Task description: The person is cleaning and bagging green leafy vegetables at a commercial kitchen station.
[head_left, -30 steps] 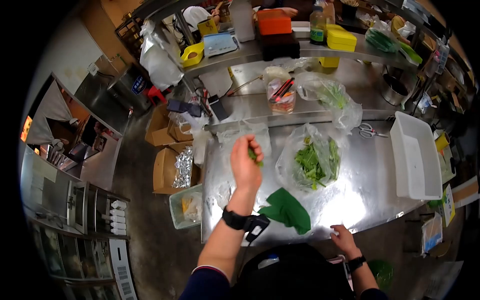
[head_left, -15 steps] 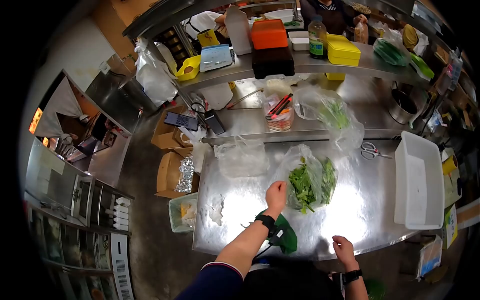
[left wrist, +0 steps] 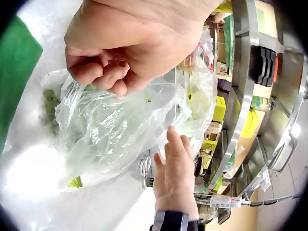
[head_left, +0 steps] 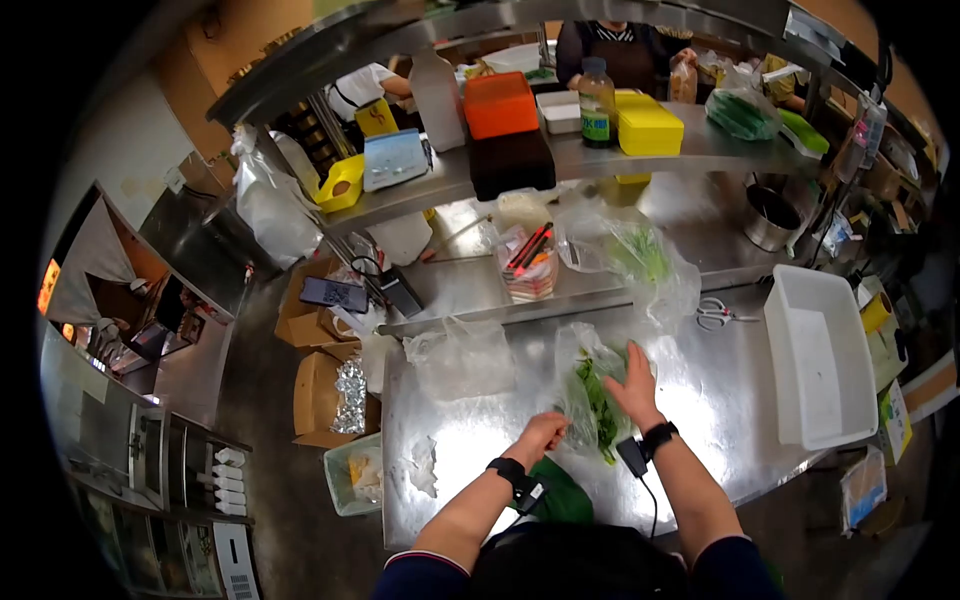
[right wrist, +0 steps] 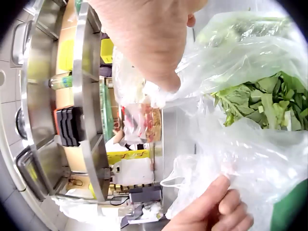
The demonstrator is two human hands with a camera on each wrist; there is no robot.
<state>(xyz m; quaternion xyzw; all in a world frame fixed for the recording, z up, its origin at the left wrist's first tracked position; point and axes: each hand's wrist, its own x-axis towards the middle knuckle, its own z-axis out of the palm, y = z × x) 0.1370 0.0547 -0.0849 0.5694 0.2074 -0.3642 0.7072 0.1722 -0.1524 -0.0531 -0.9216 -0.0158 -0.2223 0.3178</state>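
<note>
A clear plastic bag (head_left: 572,372) with leafy greens (head_left: 600,405) inside lies on the steel table. At its near left edge, my left hand (head_left: 545,432) pinches the plastic between thumb and curled fingers; the right wrist view shows this hand (right wrist: 221,209) below the greens (right wrist: 267,102). My right hand (head_left: 633,388) is at the bag's right side with straight fingers, and in the left wrist view this hand (left wrist: 175,171) is spread beside the plastic (left wrist: 113,125). Whether it touches the bag is unclear. A green cloth (head_left: 562,492) lies close to my body.
A second bag of greens (head_left: 665,285) hangs over the lower shelf edge. Scissors (head_left: 715,314) and a white tub (head_left: 822,360) are at the right. Another thin bag (head_left: 460,362) lies at the left. Boxes and a bottle (head_left: 597,105) stand on the upper shelf.
My left hand, earlier raised with a bit of green in it, has come down to the bag's edge and pinches it. My right hand has moved from the table's front edge up to the bag's right side.
</note>
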